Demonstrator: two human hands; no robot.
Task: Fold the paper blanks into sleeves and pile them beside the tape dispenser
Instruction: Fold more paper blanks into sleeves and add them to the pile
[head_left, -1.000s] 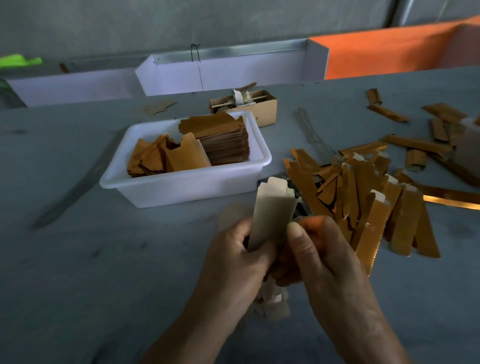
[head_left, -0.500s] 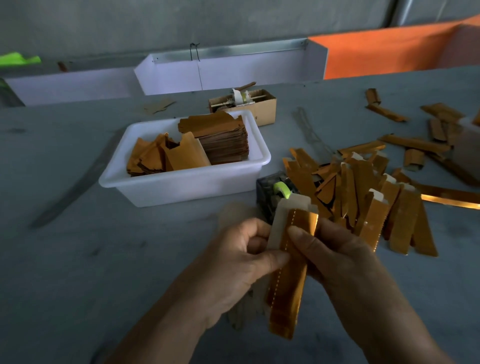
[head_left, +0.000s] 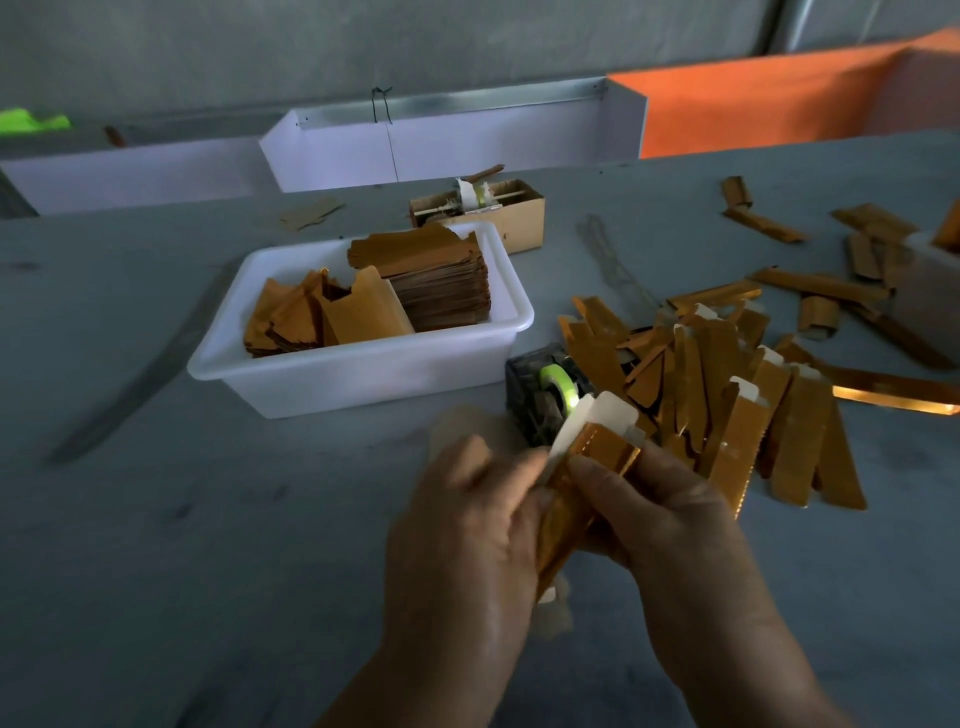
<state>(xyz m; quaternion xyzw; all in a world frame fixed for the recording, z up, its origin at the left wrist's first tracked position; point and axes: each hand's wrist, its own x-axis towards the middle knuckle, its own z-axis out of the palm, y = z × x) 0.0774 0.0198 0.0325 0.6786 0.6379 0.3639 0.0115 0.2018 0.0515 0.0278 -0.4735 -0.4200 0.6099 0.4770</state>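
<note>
— Both hands are closed on one paper blank (head_left: 582, 483) now, yes? Your left hand (head_left: 467, 525) pinches its left edge, your right hand (head_left: 660, 514) presses the gold face with the thumb.

— Yes. A second ago you showed only its plain pale back; since then you turned it and the gold panel is folded over. I judge the sleeve is half formed, with the seam not closed yet.

— How is the material?

— Thin card, shiny gold foil outside, matt cream inside, with a notched tab at the far end and a toothed long edge.

— Where do I put it after?

— On the pile of sleeves (head_left: 727, 395), just right of the tape dispenser (head_left: 540, 395) on the counter (head_left: 156, 519). More flat blanks wait in the white tub (head_left: 363, 374), far left of your hands.
</note>
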